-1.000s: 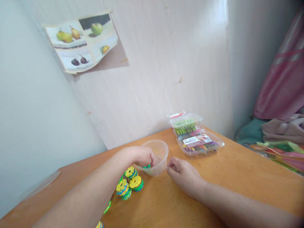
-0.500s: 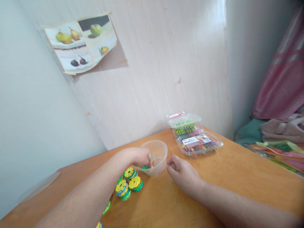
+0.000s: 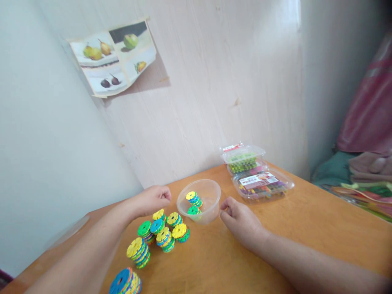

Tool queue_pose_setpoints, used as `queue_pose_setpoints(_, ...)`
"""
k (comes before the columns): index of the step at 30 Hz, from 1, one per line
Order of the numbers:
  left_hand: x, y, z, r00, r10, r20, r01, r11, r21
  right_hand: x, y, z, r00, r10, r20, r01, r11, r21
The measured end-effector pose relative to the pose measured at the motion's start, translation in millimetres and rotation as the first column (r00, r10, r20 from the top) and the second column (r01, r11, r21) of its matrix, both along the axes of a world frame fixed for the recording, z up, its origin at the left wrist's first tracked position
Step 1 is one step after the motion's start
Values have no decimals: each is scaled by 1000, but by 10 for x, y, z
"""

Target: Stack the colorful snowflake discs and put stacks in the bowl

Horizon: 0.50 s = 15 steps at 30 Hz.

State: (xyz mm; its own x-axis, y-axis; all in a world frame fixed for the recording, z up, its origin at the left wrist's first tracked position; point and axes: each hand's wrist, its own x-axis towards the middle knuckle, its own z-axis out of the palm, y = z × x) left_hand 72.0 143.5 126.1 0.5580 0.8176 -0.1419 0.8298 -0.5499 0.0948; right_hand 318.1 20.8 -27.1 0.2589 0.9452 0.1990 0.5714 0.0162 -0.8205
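A clear plastic bowl (image 3: 211, 192) stands on the wooden table (image 3: 290, 228) and holds two stacks of coloured toothed discs (image 3: 194, 199). My left hand (image 3: 154, 197) rests just left of the bowl, fingers curled loosely, nothing visible in it. My right hand (image 3: 240, 220) lies right of the bowl, thumb and fingertips pinched at its rim. Several more disc stacks (image 3: 165, 234) stand on the table in front of the bowl, between my forearms. A blue-topped stack (image 3: 125, 281) sits at the near edge.
Two clear clamshell boxes (image 3: 260, 183) of coloured pieces lie at the back right by the wall. A fruit picture (image 3: 114, 57) hangs on the wall. Folded cloth and coloured sheets (image 3: 367, 179) lie off the table's right side.
My left hand came out of the bowl and moved left onto the table, leaving a yellow-topped disc stack in the bowl. The view shifted, showing more stacks at the near left.
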Motion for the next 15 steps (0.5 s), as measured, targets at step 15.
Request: queue_pose_setpoints(15, -60, -85, -387, 998, -38, -43, 34, 996, -77, 4, -15, 29, 1000, 19, 10, -19, 1000, -20)
